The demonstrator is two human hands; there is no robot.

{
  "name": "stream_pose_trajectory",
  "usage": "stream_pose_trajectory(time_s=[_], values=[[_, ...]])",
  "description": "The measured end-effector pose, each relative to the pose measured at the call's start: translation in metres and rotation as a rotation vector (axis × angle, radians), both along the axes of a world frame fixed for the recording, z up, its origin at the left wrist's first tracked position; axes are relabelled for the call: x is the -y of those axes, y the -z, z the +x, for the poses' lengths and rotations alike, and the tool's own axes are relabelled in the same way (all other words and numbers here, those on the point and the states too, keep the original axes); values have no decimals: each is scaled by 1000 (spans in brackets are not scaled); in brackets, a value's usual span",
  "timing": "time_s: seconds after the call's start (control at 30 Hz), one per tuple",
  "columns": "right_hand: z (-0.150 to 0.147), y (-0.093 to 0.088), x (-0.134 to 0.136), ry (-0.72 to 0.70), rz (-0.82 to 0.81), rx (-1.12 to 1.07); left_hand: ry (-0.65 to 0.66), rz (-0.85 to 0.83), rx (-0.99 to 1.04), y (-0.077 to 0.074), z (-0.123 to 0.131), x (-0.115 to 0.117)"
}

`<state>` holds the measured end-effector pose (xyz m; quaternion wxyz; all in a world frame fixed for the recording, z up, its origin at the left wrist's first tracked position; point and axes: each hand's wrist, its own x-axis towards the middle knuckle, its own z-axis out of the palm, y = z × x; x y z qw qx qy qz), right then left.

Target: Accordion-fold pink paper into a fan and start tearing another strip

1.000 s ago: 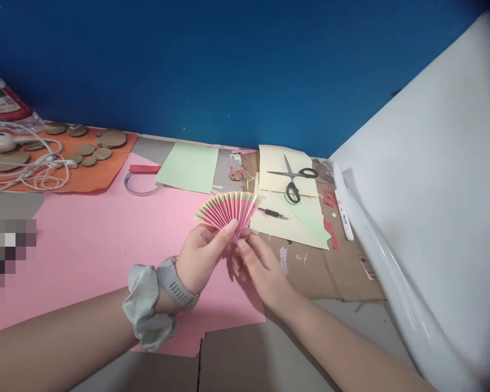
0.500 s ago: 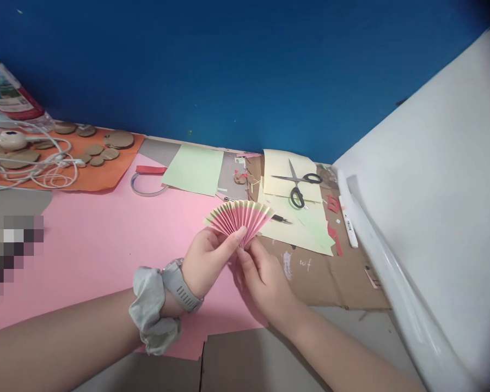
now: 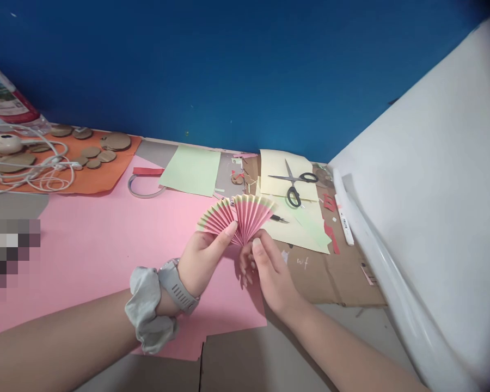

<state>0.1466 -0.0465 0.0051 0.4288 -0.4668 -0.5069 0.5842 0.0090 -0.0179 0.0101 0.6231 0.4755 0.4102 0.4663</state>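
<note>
A pleated paper fan (image 3: 251, 215), pink with a green and cream rim, is spread in front of me above the pink sheet. My left hand (image 3: 206, 253) grips its left half, thumb pressed on the front pleats and fingers behind. At the fan's lower right edge, my right hand (image 3: 271, 269) has thumb and forefinger close together by the base, its other fingers loosely curled below. Exactly how much paper they pinch is partly hidden. A narrow gap shows between the pleats at the top. Behind the fan's right side lies a black craft knife (image 3: 278, 219).
Scissors (image 3: 293, 179) lie open on cream paper (image 3: 269, 163). Nearby are green paper (image 3: 191, 169), a headband (image 3: 145, 193), cardboard discs (image 3: 116, 141), tangled earphones (image 3: 51, 163), a bottle (image 3: 10, 98) and a white marker (image 3: 345, 226). A blue panel (image 3: 212, 71) stands behind.
The fan has spread wider, its left side tilting further down to the left. My right thumb has moved right from the fan's base, and the curled fingers beneath now show.
</note>
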Motion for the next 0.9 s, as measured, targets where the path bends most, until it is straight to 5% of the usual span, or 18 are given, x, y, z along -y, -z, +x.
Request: stream_pose_trajectory(time_s=[0.27,0.67,0.9], values=[[6,4,-10,240,-105,-217,119,27,17,0,0,-1],[4,1,-6,54,-83,-79,182,20,25,-2,-1,1],[4,-2,-6,65,-50,-16,155,82,-59,-2,-1,-1]])
